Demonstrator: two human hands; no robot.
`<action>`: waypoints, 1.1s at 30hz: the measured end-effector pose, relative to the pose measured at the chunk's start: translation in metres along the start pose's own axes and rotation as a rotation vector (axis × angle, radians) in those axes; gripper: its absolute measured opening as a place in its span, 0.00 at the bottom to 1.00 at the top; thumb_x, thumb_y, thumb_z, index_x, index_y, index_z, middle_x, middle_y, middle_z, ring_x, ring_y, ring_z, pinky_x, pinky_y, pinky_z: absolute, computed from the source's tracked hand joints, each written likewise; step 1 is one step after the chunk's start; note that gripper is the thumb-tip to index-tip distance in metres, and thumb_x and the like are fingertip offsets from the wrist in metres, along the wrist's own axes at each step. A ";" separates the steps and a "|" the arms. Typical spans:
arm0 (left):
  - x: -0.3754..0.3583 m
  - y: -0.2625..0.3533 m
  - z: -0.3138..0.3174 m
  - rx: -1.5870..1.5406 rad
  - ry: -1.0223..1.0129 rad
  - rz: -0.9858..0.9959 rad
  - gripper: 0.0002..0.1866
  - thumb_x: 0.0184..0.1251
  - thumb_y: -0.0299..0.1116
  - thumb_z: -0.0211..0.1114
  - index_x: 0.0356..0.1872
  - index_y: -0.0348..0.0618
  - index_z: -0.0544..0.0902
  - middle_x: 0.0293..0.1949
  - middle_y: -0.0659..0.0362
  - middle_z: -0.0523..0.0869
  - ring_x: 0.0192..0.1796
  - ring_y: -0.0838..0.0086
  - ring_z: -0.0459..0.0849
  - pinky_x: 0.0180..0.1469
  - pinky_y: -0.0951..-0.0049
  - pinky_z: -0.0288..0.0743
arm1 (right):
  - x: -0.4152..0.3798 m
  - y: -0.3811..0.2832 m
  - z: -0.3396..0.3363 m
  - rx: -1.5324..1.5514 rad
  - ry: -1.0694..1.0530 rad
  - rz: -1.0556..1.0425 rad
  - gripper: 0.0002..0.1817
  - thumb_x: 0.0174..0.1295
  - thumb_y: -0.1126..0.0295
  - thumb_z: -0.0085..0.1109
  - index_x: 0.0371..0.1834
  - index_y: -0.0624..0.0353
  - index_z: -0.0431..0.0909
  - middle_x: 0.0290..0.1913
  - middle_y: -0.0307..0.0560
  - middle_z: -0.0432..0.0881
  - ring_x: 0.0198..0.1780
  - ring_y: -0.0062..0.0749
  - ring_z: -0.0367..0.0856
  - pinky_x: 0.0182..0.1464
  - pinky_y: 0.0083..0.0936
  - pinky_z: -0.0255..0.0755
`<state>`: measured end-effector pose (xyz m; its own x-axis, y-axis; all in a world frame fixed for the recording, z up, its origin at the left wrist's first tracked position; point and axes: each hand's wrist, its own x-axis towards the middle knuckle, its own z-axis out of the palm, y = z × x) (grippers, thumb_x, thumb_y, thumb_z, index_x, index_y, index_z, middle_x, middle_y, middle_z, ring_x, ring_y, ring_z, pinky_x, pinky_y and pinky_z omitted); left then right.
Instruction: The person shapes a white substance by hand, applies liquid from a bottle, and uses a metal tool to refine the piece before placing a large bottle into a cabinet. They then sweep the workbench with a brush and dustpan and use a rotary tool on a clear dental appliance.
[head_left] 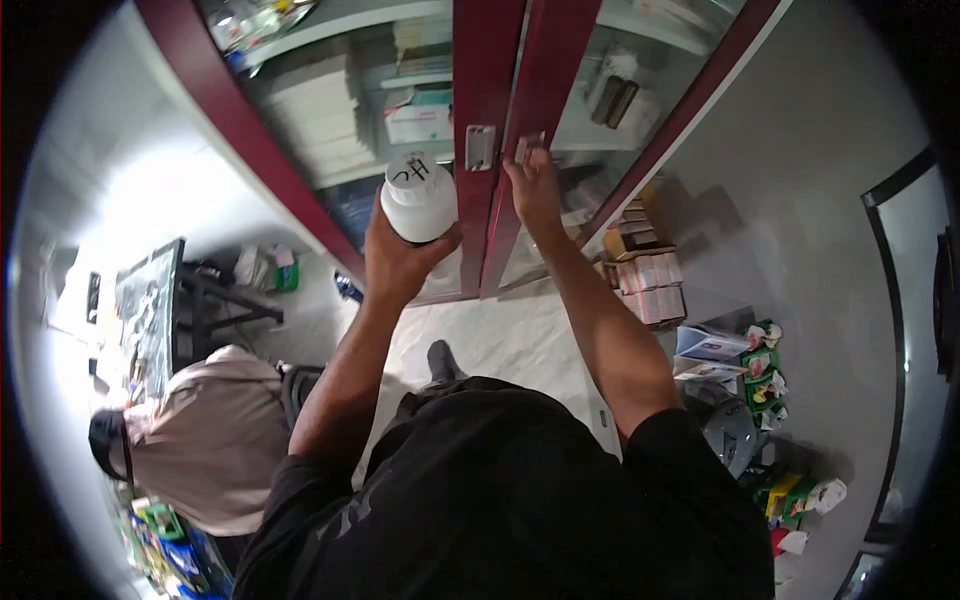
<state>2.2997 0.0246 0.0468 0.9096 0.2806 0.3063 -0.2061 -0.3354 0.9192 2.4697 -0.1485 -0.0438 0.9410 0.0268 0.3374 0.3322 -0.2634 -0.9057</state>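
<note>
My left hand point(398, 262) is wrapped around a white plastic bottle point(420, 212), held upright in front of the cabinet. Its screw cap point(408, 175) carries black handwritten letters. My right hand point(536, 190) has its fingers hooked at the recessed handle point(529, 147) of the right cabinet door point(548, 70). This red-framed glass door seems slightly out of line with the left door point(487, 60), whose metal handle point(480, 147) is just beside it. Through the glass show stacked white papers point(315, 115) and a white-and-teal box point(420, 120).
At the left, a person point(215, 430) sits by a workbench point(150, 310). Boxes of stacked packs point(650, 285) stand on the floor right of the cabinet. Further right are papers point(710, 343) and green-and-white packages point(762, 375). A grey wall point(810, 220) bounds the right side.
</note>
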 end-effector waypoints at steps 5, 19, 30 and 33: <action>0.060 -0.009 0.049 -0.298 -0.175 0.047 0.42 0.44 0.41 0.82 0.58 0.34 0.68 0.47 0.49 0.85 0.49 0.66 0.86 0.53 0.65 0.79 | -0.084 -0.011 -0.058 -0.087 0.116 -0.124 0.16 0.63 0.70 0.64 0.47 0.62 0.68 0.41 0.47 0.70 0.44 0.35 0.70 0.51 0.32 0.67; 0.253 -0.031 0.263 -0.059 -0.233 0.221 0.36 0.40 0.40 0.83 0.50 0.35 0.75 0.45 0.45 0.86 0.47 0.51 0.86 0.51 0.56 0.78 | -0.188 0.020 -0.192 -0.400 0.599 0.065 0.18 0.68 0.75 0.58 0.60 0.59 0.68 0.49 0.40 0.76 0.46 0.23 0.71 0.51 0.23 0.67; 0.200 -0.088 0.275 0.217 0.085 0.213 0.43 0.53 0.45 0.80 0.64 0.33 0.68 0.60 0.43 0.78 0.60 0.58 0.79 0.61 0.59 0.72 | -0.141 -0.006 -0.206 -0.331 -0.411 -0.216 0.34 0.56 0.60 0.70 0.60 0.68 0.65 0.55 0.66 0.70 0.57 0.60 0.70 0.61 0.45 0.65; 0.069 -0.069 0.198 -0.268 0.097 0.120 0.33 0.69 0.43 0.68 0.67 0.36 0.67 0.60 0.47 0.77 0.58 0.62 0.79 0.59 0.62 0.73 | -0.108 0.008 -0.170 -0.367 -0.449 -0.393 0.31 0.58 0.60 0.67 0.57 0.69 0.65 0.50 0.65 0.71 0.52 0.57 0.72 0.55 0.47 0.68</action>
<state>2.4486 -0.1110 -0.0445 0.8373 0.3420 0.4266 -0.4090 -0.1260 0.9038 2.3598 -0.3178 -0.0441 0.7171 0.5622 0.4119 0.6848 -0.4586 -0.5663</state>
